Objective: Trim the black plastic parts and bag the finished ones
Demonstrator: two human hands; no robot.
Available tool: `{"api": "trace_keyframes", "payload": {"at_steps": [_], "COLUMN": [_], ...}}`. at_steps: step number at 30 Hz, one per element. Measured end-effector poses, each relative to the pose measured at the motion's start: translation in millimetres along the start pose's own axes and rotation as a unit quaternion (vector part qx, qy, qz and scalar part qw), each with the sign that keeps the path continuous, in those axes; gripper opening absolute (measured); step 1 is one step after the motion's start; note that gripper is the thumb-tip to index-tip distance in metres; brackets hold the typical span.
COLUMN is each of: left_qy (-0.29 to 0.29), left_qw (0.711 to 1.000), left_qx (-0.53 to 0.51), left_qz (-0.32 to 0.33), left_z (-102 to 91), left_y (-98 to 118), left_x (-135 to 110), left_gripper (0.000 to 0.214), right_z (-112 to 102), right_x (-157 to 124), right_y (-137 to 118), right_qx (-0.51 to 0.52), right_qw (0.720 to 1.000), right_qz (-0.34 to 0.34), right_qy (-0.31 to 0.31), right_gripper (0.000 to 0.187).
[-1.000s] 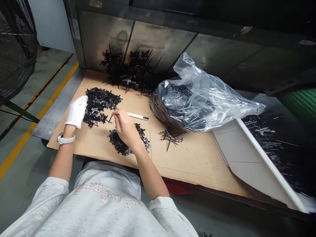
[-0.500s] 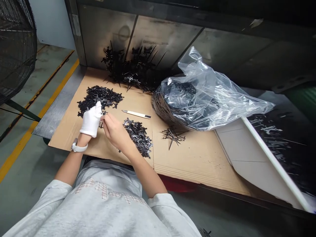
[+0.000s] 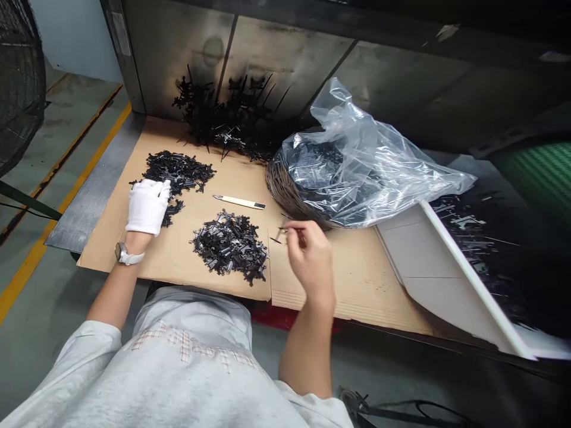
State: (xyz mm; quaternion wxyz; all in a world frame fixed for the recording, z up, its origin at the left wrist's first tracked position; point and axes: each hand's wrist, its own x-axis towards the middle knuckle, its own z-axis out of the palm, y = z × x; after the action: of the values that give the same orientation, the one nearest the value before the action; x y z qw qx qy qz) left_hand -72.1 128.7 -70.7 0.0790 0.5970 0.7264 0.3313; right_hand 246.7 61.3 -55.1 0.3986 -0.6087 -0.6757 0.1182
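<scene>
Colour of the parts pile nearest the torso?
Black, with grey glints; the near pile shows best in the head view.

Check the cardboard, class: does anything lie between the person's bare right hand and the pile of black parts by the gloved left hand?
Yes: a thin white tool lies flat, roughly on the straight line from the right hand to that pile of black parts. A nearer pile sits just below that line.

No text is reading clearly: patterned lettering (image 3: 184, 345) is crossing the grey shirt (image 3: 178, 389) at the near side, too distorted to decipher, and a pale label (image 3: 121, 34) is sitting illegibly on the far left metal post (image 3: 130, 86).
</scene>
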Motion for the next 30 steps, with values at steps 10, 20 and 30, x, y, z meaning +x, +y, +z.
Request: {"api": "trace_keyframes", "payload": {"at_steps": [10, 20, 30], "left_qy": [0.063, 0.049, -0.03], "left_qw": [0.996, 0.986, 0.962], "left_qx": [-0.06, 0.14, 0.217], "left_qz": [-0.017, 0.076, 0.161], "left_z": [-4.0, -29.5, 5.2], "left_y": [-27, -10, -31], "left_x": [17, -35, -44], "left_gripper": [0.046, 0.063, 0.057], "right_z": [-51, -72, 27], "right_x": [-42, -30, 149], "right_y": [98, 58, -1], "right_qx": [0.013, -0.171, -0.038], "right_qw": [0.973, 0.959, 0.988], "right_qz": [0.23, 0.167, -0.089], "right_qy": [0.033, 0.155, -0.122], "right_gripper": [0.028, 0.058, 0.022]}}
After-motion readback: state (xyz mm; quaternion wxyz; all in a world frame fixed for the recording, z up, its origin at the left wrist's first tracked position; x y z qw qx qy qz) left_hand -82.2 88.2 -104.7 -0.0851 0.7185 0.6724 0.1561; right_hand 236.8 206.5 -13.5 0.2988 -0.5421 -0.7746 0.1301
